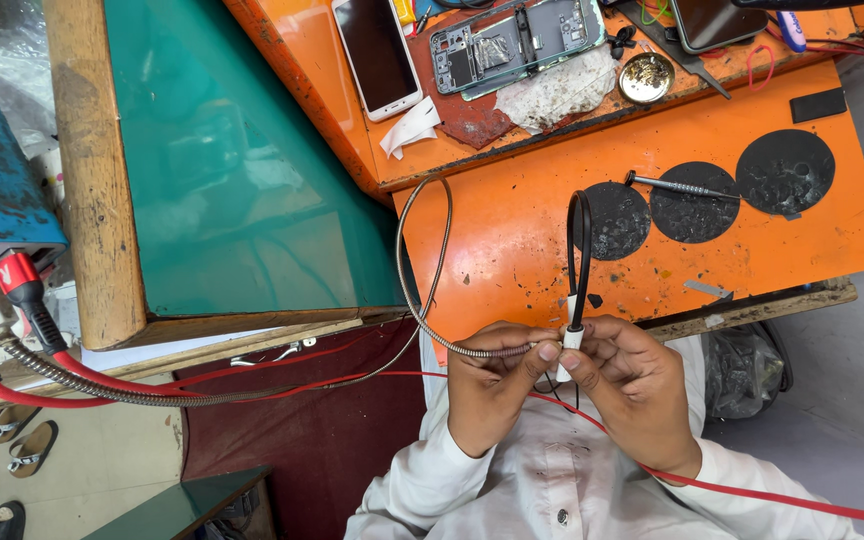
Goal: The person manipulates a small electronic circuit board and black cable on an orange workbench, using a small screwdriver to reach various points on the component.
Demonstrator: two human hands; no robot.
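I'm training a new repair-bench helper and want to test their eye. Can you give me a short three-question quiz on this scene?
1. True or false: the slim metal screwdriver lies on the orange worktop by the three black round pads.
2. What does the left hand pinch? A the silver braided metal cable; B a blue mug; C a yellow sponge.
3. Fill in: the right hand holds the white plug of a looped ____ cable.
Key: 1 true; 2 A; 3 black.
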